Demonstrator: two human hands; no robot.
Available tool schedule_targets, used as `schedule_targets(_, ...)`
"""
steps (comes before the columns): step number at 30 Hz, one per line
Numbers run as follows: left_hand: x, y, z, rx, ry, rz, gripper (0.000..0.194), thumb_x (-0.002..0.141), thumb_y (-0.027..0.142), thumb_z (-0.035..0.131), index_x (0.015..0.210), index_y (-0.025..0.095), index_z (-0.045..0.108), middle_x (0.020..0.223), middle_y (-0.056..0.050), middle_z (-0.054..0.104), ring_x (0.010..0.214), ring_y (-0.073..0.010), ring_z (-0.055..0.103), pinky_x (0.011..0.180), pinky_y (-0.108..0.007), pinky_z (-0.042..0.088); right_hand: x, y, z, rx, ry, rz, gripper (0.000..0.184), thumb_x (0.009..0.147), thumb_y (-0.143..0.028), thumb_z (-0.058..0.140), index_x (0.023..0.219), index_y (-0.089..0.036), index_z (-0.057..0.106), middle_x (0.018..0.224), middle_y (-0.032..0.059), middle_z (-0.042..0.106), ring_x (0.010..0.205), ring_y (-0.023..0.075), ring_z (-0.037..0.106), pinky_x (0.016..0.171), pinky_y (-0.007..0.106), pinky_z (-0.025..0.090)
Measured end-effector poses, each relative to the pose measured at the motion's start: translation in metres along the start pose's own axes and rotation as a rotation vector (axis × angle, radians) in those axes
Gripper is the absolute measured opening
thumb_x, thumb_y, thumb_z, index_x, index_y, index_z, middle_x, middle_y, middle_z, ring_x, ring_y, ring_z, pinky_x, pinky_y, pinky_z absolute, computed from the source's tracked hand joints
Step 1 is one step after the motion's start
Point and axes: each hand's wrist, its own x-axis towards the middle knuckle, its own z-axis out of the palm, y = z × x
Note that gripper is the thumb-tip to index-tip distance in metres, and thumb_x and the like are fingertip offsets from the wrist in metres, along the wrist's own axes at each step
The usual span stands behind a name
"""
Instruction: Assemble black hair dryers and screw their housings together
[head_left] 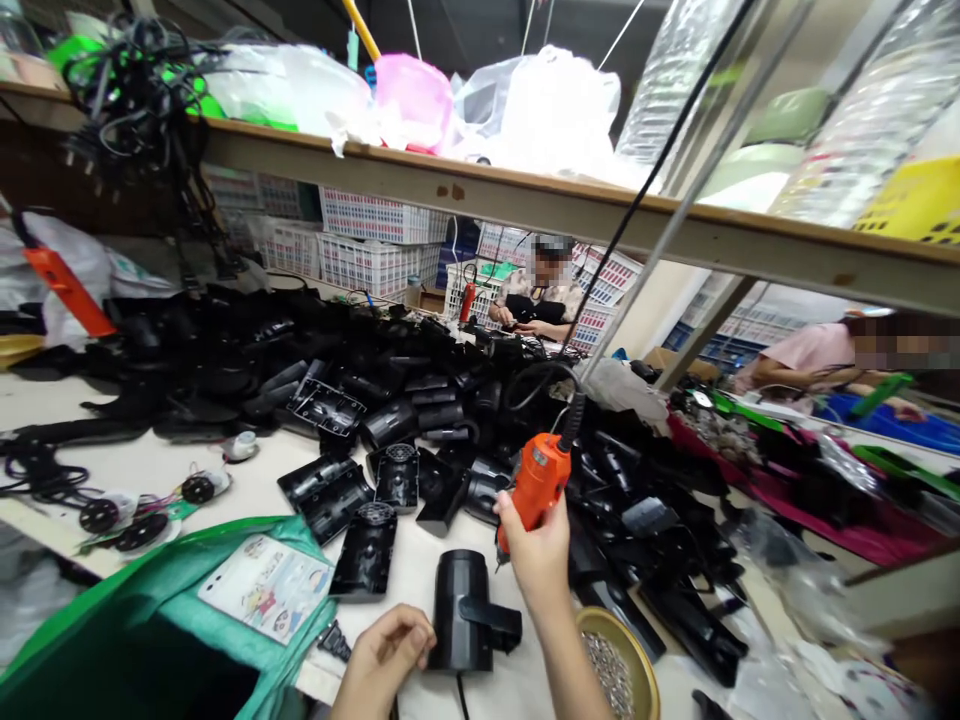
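My right hand (536,555) is closed around an orange electric screwdriver (538,478), tip pointing down, its black coiled cord running up and away. Just left of it a black hair-dryer body (463,610) lies on the white table (247,480). My left hand (384,660) is curled into a loose fist at that body's left side; what its fingers hold, if anything, is hidden. A round brass-coloured bowl of small screws (619,670) sits right of my right forearm.
A big pile of black plastic housing shells (420,400) covers the table's middle and back. A green bag (157,620) with a printed card lies front left. Small motors with wires (142,505) lie left. A wooden shelf (525,200) runs overhead. Two other people work beyond.
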Motion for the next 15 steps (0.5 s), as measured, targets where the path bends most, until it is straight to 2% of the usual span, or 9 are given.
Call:
schedule_targets(4, 0.003, -0.007, -0.002, -0.022, 0.020, 0.000, 0.055, 0.060, 0.068, 0.088, 0.071, 0.016, 0.072, 0.065, 0.000, 0.064, 0.061, -0.0131, 0.054, 0.063, -0.025, 0.042, -0.023, -0.005, 0.031, 0.131, 0.042, -0.028, 0.028, 0.090, -0.043, 0.069, 0.100, -0.019, 0.059, 0.063, -0.0044, 0.058, 0.053, 0.0141, 0.056, 0.053, 0.027, 0.048)
schedule_targets(7, 0.004, -0.011, -0.004, -0.026, 0.039, -0.004, 0.056, 0.057, 0.067, 0.090, 0.072, 0.016, 0.073, 0.066, -0.001, 0.065, 0.063, -0.0144, 0.056, 0.064, -0.025, 0.043, -0.038, -0.014, 0.045, 0.237, 0.014, -0.033, 0.025, 0.092, -0.043, 0.062, 0.100, -0.021, 0.054, 0.060, -0.0058, 0.057, 0.049, 0.0147, 0.056, 0.051, 0.027, 0.048)
schedule_targets(12, 0.005, -0.013, -0.005, -0.025, 0.047, -0.011, 0.057, 0.060, 0.070, 0.087, 0.073, 0.016, 0.074, 0.065, -0.001, 0.066, 0.062, -0.0148, 0.055, 0.062, -0.025, 0.041, -0.058, -0.030, 0.049, 0.456, -0.100, 0.020, 0.018, 0.090, -0.038, 0.063, 0.096, -0.024, 0.054, 0.061, -0.0070, 0.057, 0.040, 0.0116, 0.052, 0.042, 0.023, 0.044)
schedule_targets(15, 0.005, -0.014, -0.005, -0.025, 0.040, -0.017, 0.055, 0.062, 0.068, 0.087, 0.075, 0.016, 0.074, 0.064, -0.001, 0.067, 0.060, -0.0136, 0.054, 0.061, -0.024, 0.041, -0.065, -0.032, 0.048, 0.475, -0.153, 0.024, 0.020, 0.090, -0.040, 0.065, 0.094, -0.023, 0.056, 0.059, -0.0069, 0.056, 0.038, 0.0106, 0.050, 0.038, 0.021, 0.042)
